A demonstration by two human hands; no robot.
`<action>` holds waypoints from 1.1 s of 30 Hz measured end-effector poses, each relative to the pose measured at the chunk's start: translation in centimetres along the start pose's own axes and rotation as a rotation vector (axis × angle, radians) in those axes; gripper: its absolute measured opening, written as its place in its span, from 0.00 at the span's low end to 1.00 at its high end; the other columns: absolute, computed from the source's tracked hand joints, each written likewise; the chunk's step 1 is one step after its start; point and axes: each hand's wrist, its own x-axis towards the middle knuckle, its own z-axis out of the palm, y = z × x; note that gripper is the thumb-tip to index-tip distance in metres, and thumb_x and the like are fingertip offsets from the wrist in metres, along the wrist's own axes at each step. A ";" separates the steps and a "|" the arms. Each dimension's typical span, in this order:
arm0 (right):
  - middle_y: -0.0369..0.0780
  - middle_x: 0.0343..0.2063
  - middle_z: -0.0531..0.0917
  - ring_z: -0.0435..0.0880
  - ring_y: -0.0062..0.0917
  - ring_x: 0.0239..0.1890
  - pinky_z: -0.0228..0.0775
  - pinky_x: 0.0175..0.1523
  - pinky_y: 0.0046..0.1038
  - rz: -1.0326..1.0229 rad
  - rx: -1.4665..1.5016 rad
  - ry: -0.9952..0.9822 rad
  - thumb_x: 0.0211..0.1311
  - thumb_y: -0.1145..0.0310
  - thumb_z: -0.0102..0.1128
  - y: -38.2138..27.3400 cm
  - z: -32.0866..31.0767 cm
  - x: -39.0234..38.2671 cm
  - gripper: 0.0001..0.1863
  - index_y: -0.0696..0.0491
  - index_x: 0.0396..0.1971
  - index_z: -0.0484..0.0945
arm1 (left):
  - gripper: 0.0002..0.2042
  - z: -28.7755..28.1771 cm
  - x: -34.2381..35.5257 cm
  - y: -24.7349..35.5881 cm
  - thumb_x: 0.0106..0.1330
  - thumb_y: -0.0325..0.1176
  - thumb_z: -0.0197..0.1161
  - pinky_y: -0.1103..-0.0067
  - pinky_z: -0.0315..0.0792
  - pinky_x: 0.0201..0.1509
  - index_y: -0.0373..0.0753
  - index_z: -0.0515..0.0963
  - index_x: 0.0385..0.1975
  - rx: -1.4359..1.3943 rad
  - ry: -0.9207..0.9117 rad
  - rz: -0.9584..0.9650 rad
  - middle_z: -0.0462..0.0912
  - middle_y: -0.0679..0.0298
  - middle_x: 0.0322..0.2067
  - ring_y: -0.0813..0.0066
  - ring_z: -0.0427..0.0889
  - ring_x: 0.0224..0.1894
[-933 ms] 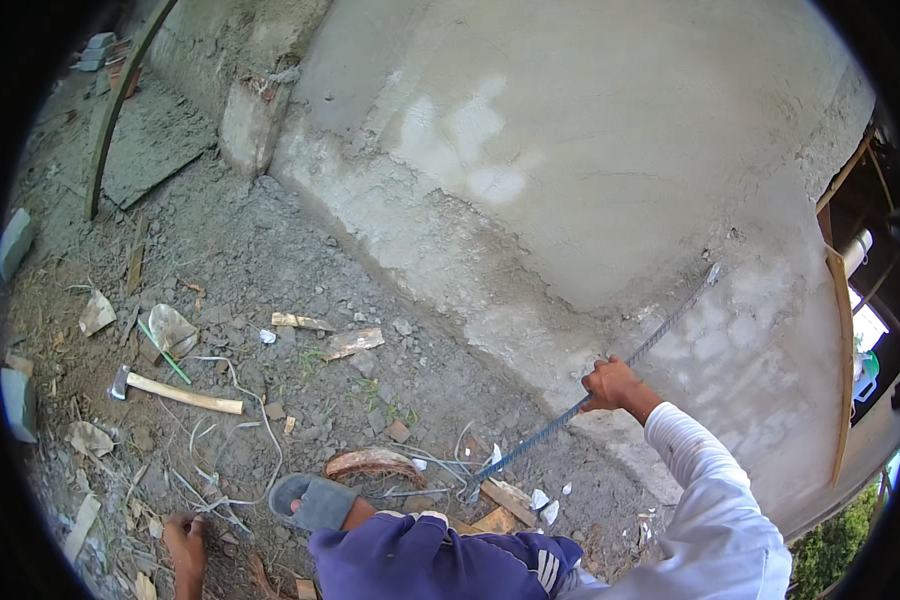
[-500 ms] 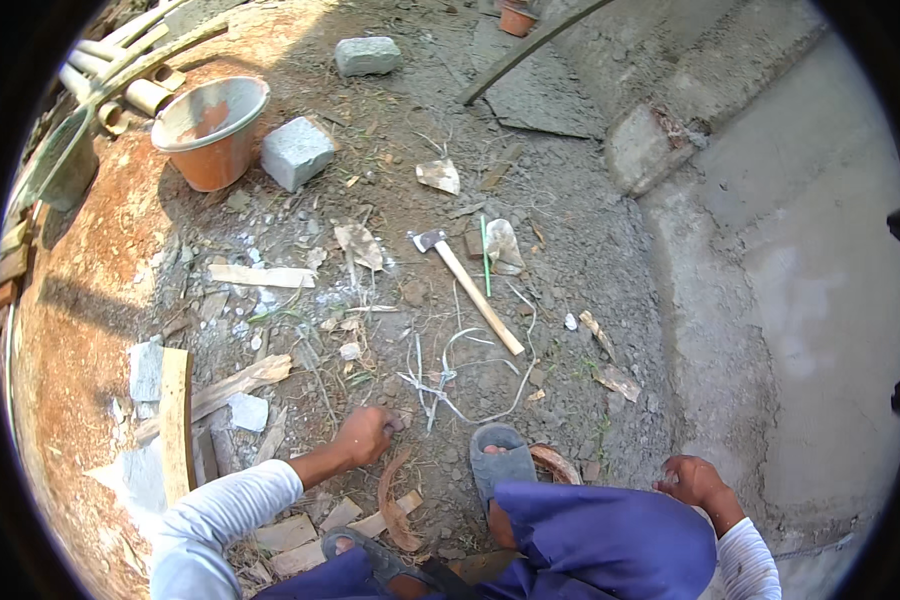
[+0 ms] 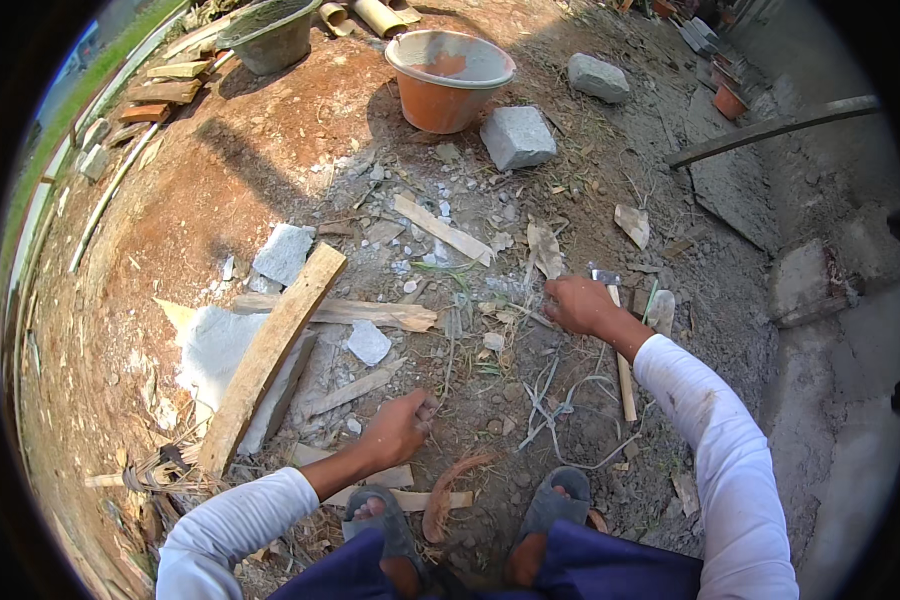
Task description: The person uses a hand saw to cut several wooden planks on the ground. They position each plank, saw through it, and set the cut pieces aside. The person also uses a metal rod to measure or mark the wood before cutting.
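Note:
My left hand (image 3: 400, 428) hangs low over the littered ground, its fingers curled closed; whatever may be inside is hidden. Farther out, my right hand (image 3: 580, 303) reaches forward with bent fingers pressed together, beside the hatchet, and I cannot make out what they hold. The hatchet's wooden handle (image 3: 625, 370) lies on the soil, partly covered by my right arm, its metal head (image 3: 605, 277) just past my wrist. A tangle of pale plastic strapping (image 3: 562, 408) rests between my hands and feet. A fibrous brown husk strip (image 3: 448, 495) lies between my sandals.
To the left, a long board (image 3: 275, 350) leans over wood scraps and a pale block (image 3: 285, 253). An orange bucket (image 3: 438, 105) and a grey stone block (image 3: 518, 137) stand ahead. A dark bucket (image 3: 270, 45) is farther left. A slanting pole (image 3: 775, 130) crosses near the right wall.
My view has turned left, so the ground things appear shifted right. My right hand has come from the lower right to beside the hatchet head. My left hand stays low and closed.

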 end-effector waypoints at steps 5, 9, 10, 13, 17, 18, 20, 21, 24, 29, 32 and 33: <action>0.49 0.40 0.87 0.86 0.49 0.44 0.76 0.49 0.49 0.020 0.357 0.117 0.67 0.56 0.65 -4.7 1.9 5.2 0.18 0.57 0.41 0.80 | 0.13 -1.1 -2.3 -1.8 0.64 0.24 0.63 0.69 0.78 0.48 0.31 0.80 0.49 0.029 0.058 -0.158 0.85 0.55 0.36 0.62 0.85 0.39; 0.49 0.41 0.86 0.85 0.49 0.45 0.76 0.50 0.48 -0.063 0.372 0.221 0.68 0.58 0.65 -6.8 2.2 8.5 0.16 0.57 0.41 0.81 | 0.13 -1.2 -1.4 -1.1 0.64 0.25 0.64 0.70 0.78 0.50 0.31 0.79 0.48 -0.095 0.171 -0.154 0.85 0.54 0.37 0.64 0.85 0.41; 0.49 0.41 0.86 0.85 0.48 0.46 0.76 0.51 0.48 -0.026 0.397 0.221 0.68 0.58 0.65 -6.8 2.1 9.2 0.16 0.56 0.41 0.81 | 0.13 -1.2 -0.9 -0.8 0.64 0.25 0.64 0.71 0.78 0.50 0.31 0.79 0.48 -0.116 0.183 -0.144 0.85 0.54 0.37 0.64 0.85 0.41; 0.48 0.41 0.86 0.85 0.48 0.47 0.76 0.51 0.48 0.044 0.463 0.280 0.67 0.59 0.65 -6.4 1.6 11.0 0.14 0.55 0.41 0.82 | 0.12 -1.7 0.4 -0.5 0.64 0.24 0.64 0.71 0.78 0.49 0.31 0.79 0.46 -0.067 0.240 -0.064 0.85 0.55 0.36 0.65 0.85 0.41; 0.46 0.41 0.85 0.84 0.46 0.47 0.76 0.52 0.47 0.011 0.486 0.369 0.67 0.60 0.65 -7.4 1.1 13.5 0.13 0.54 0.41 0.83 | 0.11 -3.1 1.0 -1.8 0.62 0.22 0.63 0.73 0.78 0.48 0.31 0.79 0.44 -0.010 0.296 -0.071 0.84 0.60 0.35 0.70 0.84 0.39; 0.46 0.41 0.85 0.84 0.46 0.47 0.76 0.52 0.46 -0.028 0.483 0.413 0.67 0.60 0.64 -8.2 1.3 14.0 0.12 0.54 0.41 0.83 | 0.11 -3.3 1.0 -2.2 0.61 0.23 0.64 0.72 0.77 0.47 0.32 0.80 0.44 -0.077 0.291 -0.123 0.84 0.58 0.34 0.68 0.84 0.38; 0.44 0.41 0.85 0.84 0.44 0.47 0.75 0.52 0.45 -0.135 0.501 0.445 0.66 0.63 0.63 -10.5 2.0 15.3 0.10 0.53 0.40 0.84 | 0.12 -3.8 1.4 -2.7 0.61 0.26 0.64 0.71 0.77 0.45 0.33 0.80 0.44 -0.162 0.302 -0.170 0.84 0.55 0.33 0.64 0.84 0.36; 0.43 0.41 0.84 0.83 0.44 0.47 0.75 0.52 0.45 -0.200 0.516 0.479 0.66 0.65 0.62 -11.7 2.4 15.9 0.09 0.53 0.39 0.84 | 0.11 -3.9 1.6 -2.8 0.60 0.23 0.64 0.73 0.77 0.43 0.31 0.80 0.43 -0.210 0.307 -0.169 0.84 0.59 0.33 0.69 0.83 0.36; 0.40 0.42 0.84 0.82 0.41 0.48 0.75 0.51 0.45 -0.272 0.326 0.565 0.64 0.68 0.59 -14.3 3.1 18.2 0.07 0.51 0.38 0.84 | 0.11 -3.8 2.1 -2.3 0.60 0.21 0.64 0.77 0.77 0.43 0.29 0.79 0.42 -0.398 0.269 -0.215 0.84 0.61 0.33 0.72 0.83 0.35; 0.37 0.38 0.83 0.79 0.36 0.51 0.71 0.53 0.41 -0.337 0.244 0.651 0.60 0.72 0.58 -15.2 3.0 20.7 0.07 0.50 0.35 0.84 | 0.12 -4.0 1.5 -0.9 0.62 0.19 0.64 0.79 0.79 0.37 0.29 0.78 0.46 -0.640 0.212 -0.303 0.84 0.63 0.34 0.75 0.85 0.35; 0.37 0.40 0.84 0.78 0.35 0.54 0.68 0.58 0.38 -0.316 0.088 0.567 0.63 0.73 0.55 -15.0 2.6 20.9 0.09 0.50 0.36 0.85 | 0.13 -4.4 0.8 -1.0 0.63 0.20 0.65 0.78 0.81 0.35 0.30 0.78 0.48 -0.726 0.208 -0.349 0.84 0.63 0.35 0.75 0.86 0.35; 0.39 0.39 0.83 0.76 0.35 0.55 0.66 0.59 0.39 -0.320 0.068 0.554 0.63 0.72 0.55 -15.0 2.4 20.8 0.09 0.51 0.39 0.83 | 0.13 -4.5 0.7 -1.1 0.63 0.21 0.65 0.78 0.81 0.34 0.30 0.78 0.48 -0.731 0.208 -0.364 0.85 0.63 0.35 0.75 0.87 0.35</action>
